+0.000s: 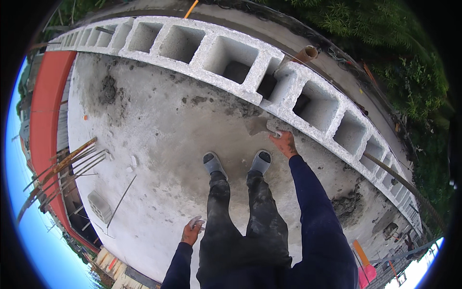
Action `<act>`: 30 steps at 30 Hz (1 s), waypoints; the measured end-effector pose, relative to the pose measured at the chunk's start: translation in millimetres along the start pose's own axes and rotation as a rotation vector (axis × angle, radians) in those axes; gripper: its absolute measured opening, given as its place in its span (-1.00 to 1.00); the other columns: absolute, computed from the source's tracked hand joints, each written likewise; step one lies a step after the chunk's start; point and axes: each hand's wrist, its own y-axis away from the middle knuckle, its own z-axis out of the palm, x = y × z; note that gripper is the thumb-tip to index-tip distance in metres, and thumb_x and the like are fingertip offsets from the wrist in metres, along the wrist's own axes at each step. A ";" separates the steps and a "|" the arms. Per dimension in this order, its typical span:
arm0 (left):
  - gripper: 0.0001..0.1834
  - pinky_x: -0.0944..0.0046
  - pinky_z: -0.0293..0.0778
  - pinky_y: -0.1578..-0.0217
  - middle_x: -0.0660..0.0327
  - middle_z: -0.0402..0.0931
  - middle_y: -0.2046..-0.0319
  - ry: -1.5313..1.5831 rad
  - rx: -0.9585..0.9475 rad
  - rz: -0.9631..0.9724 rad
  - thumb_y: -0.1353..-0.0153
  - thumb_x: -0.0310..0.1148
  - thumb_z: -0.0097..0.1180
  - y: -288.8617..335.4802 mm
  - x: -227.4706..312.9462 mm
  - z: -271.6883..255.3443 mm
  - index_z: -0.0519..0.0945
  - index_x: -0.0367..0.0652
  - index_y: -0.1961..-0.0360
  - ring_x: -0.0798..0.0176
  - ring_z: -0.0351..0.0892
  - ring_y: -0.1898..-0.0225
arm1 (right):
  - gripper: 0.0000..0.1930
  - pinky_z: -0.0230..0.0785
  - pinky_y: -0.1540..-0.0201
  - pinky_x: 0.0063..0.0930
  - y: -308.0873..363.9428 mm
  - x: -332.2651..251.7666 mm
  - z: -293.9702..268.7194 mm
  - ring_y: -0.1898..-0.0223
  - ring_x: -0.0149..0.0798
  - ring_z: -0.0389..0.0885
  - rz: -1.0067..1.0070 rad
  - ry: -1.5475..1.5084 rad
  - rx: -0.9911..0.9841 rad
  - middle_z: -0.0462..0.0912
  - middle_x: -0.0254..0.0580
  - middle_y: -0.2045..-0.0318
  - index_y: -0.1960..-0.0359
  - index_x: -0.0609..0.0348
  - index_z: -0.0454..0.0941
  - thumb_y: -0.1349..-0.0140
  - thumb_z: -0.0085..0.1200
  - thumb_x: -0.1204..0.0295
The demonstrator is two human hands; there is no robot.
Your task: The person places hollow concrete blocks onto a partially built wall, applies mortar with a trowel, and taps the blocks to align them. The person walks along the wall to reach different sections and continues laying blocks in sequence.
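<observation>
My right hand (285, 143) is closed round the handle of a trowel (256, 126). Its grey blade lies low over the concrete floor (168, 106), close to the foot of the block wall (231, 84), and blends with the wet-looking surface. Pale covering or residue shows on the fingers of both hands. Down beside my left leg hangs my left hand (192, 230), fingers loosely bent and a little apart, with nothing visible in it. The wall is a curved-looking row of grey hollow blocks with open cells facing up; a gap separates two blocks just ahead of the trowel.
Rusty rebar (67, 164) sticks up at the left, near a loose hollow block (99, 207) and a thin rod (121, 201). Mortar heaps (347, 208) lie at the right. A bent bar (409, 185) rises by the wall, with a brown pipe (306, 54) behind it.
</observation>
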 end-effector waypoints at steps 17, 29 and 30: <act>-0.57 0.38 0.43 0.40 0.16 0.55 0.25 -0.247 0.017 0.220 -0.15 -0.28 0.03 -22.4 14.3 -40.0 0.39 -0.16 -0.06 0.33 0.53 0.41 | -0.62 0.38 0.22 -0.19 221.2 -179.2 -259.2 0.33 0.12 0.55 0.289 0.243 -0.143 0.57 0.16 0.45 0.35 0.35 0.51 0.02 0.08 0.21; -0.57 0.44 0.40 0.48 0.18 0.54 0.22 0.088 -0.087 0.216 -0.19 -0.29 -0.01 -86.7 27.9 -210.9 0.35 -0.21 -0.07 0.35 0.54 0.46 | -0.64 0.36 0.26 -0.15 73.9 -309.4 -155.0 0.31 0.06 0.56 0.196 0.673 0.379 0.57 0.06 0.38 0.25 0.27 0.42 -0.09 0.06 0.20; -0.57 0.42 0.41 0.48 0.17 0.54 0.23 0.092 -0.055 0.224 -0.20 -0.29 -0.01 -95.3 25.4 -238.1 0.35 -0.21 -0.07 0.34 0.55 0.45 | -0.63 0.36 0.27 -0.15 69.4 -312.3 -147.7 0.32 0.06 0.56 0.227 0.677 0.477 0.57 0.06 0.38 0.24 0.27 0.43 -0.09 0.06 0.20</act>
